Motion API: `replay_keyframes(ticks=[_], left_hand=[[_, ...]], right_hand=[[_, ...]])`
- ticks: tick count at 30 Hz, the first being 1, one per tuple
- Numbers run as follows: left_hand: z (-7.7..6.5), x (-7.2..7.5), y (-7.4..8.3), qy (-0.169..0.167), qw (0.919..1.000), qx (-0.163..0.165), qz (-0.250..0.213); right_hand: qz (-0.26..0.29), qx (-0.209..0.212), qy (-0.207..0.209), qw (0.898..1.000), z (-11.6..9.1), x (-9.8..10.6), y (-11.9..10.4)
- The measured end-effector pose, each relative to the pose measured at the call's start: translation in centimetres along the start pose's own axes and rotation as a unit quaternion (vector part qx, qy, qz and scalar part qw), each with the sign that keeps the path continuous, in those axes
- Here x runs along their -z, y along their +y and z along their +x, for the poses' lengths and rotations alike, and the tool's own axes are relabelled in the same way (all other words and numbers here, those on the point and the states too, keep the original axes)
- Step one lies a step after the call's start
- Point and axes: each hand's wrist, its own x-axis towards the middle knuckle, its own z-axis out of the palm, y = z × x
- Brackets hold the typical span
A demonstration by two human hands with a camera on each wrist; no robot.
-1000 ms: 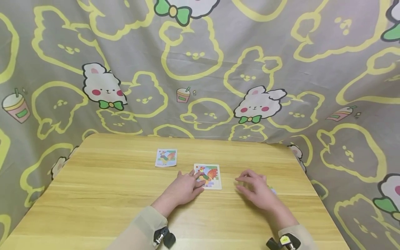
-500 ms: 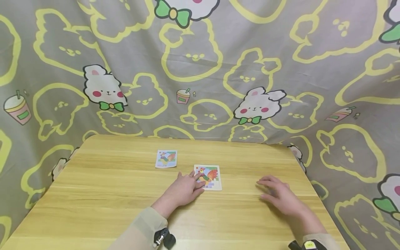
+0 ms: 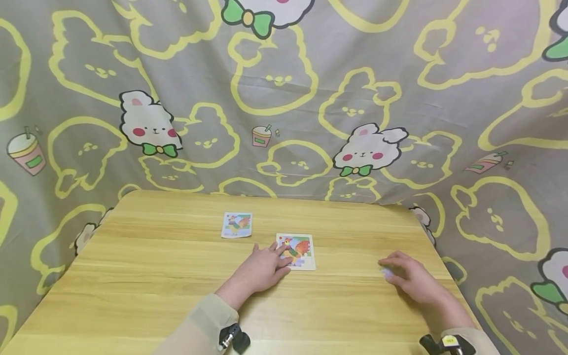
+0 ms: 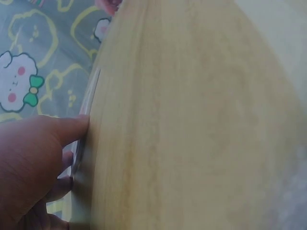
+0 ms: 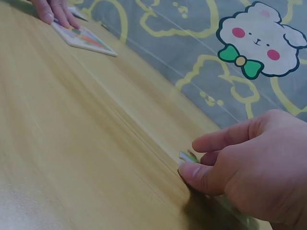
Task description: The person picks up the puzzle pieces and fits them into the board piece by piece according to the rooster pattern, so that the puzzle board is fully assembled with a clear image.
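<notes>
A square jigsaw puzzle [image 3: 303,250] with a rooster picture and a pale frame lies mid-table. The fingers of my left hand [image 3: 261,266] rest on its left side, hiding part of the picture. In the left wrist view, the left hand [image 4: 33,158] is at the puzzle's edge, seen nearly edge-on. To the right, my right hand [image 3: 412,277] is low over the table. Its thumb and fingers pinch a small jigsaw piece [image 3: 387,272]. The right wrist view shows the green and white piece [image 5: 188,156] at the fingertips, partly covered by the right hand [image 5: 254,167].
A small paper card [image 3: 237,225] with a paler rooster picture lies behind and left of the puzzle. The wooden table [image 3: 177,217] ends at a grey patterned curtain [image 3: 284,123] at the back and sides.
My right hand has moved right, away from the puzzle, to the piece lying on that side, and now pinches it. The left hand stays on the puzzle.
</notes>
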Motion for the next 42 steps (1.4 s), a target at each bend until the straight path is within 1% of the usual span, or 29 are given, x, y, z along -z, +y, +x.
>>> replay_keyframes(ticks=[3, 6, 9, 12, 17, 21, 25, 32, 42], left_hand=[[0.1, -0.1, 0.0, 0.000, 1.0000, -0.002, 0.002], [0.1, -0.2, 0.0, 0.000, 1.0000, -0.003, 0.004], [0.1, -0.2, -0.1, 0.001, 1.0000, -0.002, 0.006], [0.1, -0.2, -0.1, 0.002, 1.0000, -0.002, 0.006], [0.0, -0.1, -0.1, 0.006, 1.0000, -0.002, 0.005], [0.1, -0.1, -0.2, 0.008, 0.9999, -0.005, 0.006], [0.1, -0.1, -0.2, 0.006, 0.9999, -0.007, 0.004], [0.1, -0.1, -0.2, 0.006, 0.9999, -0.008, 0.006], [0.1, -0.1, -0.2, 0.004, 1.0000, -0.005, 0.003]], right_hand=[[0.011, -0.020, -0.003, 1.000, 0.0, 0.0, 0.1], [0.005, -0.046, 0.002, 0.999, 0.0, 0.0, 0.1], [-0.011, -0.056, 0.015, 0.998, -0.2, -0.3, 0.1], [-0.026, -0.043, 0.033, 0.998, -0.4, -0.8, 0.1], [-0.053, -0.003, 0.057, 0.997, -0.6, -1.8, -0.1], [-0.066, 0.006, 0.069, 0.995, -0.4, -2.3, -0.3], [-0.060, 0.006, 0.062, 0.996, 0.2, -2.4, -1.0], [-0.053, 0.022, 0.044, 0.997, 2.3, -2.5, -3.4], [-0.026, 0.044, 0.018, 0.999, 4.9, -4.1, -5.6]])
